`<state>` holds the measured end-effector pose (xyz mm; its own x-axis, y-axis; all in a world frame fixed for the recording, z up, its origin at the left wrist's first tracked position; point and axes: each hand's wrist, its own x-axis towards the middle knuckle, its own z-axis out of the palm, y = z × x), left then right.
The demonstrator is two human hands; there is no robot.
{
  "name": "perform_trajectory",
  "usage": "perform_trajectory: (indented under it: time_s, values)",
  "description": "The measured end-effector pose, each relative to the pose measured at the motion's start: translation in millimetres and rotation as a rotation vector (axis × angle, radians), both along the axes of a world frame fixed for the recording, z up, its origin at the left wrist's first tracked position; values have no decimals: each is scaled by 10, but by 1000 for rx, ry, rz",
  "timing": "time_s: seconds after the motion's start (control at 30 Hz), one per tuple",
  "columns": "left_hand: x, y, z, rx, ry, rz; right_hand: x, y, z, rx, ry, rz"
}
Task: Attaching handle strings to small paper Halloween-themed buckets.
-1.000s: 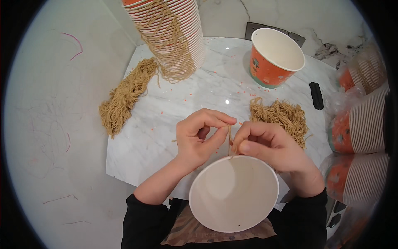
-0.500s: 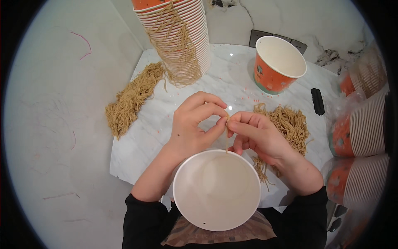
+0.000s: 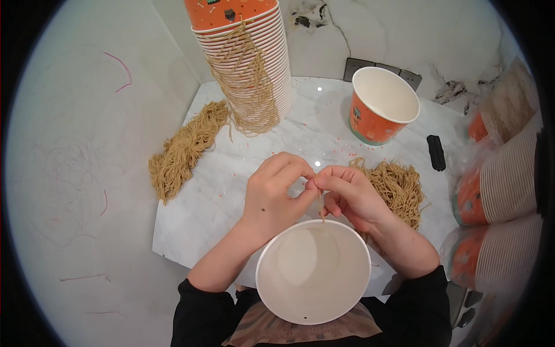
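Observation:
A white-lined paper bucket [image 3: 347, 274] tilts against my body, its mouth facing up and a small dark hole near its close rim. From its far rim a tan string [image 3: 321, 211] rises to my fingertips. My left hand [image 3: 272, 199] and my right hand [image 3: 354, 194] meet just beyond that rim, both pinching the string between thumb and fingers. The exact crossing of the string is hidden by the fingertips. Beside my right hand lies a loose pile of tan strings [image 3: 396, 188], partly covered by my forearm.
A tall stack of orange buckets [image 3: 280, 75] stands at the back left, draped with strings. A string bundle [image 3: 188, 150] lies left of it. One orange bucket [image 3: 376, 124] stands back right, near a black object [image 3: 436, 153]. Plastic-wrapped bucket stacks [image 3: 509, 179] line the right side.
The view has shifted, so the table sits slightly lower in the picture. The tilted bucket has turned a little and moved right. My hands are closer together, still pinching the string.

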<state>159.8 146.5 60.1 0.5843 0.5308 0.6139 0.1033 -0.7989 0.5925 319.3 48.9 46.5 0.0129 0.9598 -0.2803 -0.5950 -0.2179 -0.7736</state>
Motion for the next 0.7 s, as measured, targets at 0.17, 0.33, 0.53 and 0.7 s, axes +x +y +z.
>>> perform_trajectory:
  time_s: [0.17,0.33,0.53,0.7]
  values:
    - [-70,13,17,-110,-13,26,12,34,-7,2,-69,59]
    - [-150,63,74,-359,38,27,40,49,-29,8,-103,88]
    - [-202,285,-44,-834,44,-169,40,80,-80,10,-182,152]
    - [-202,335,-72,-933,43,-192,31,125,-163,-55,-127,111]
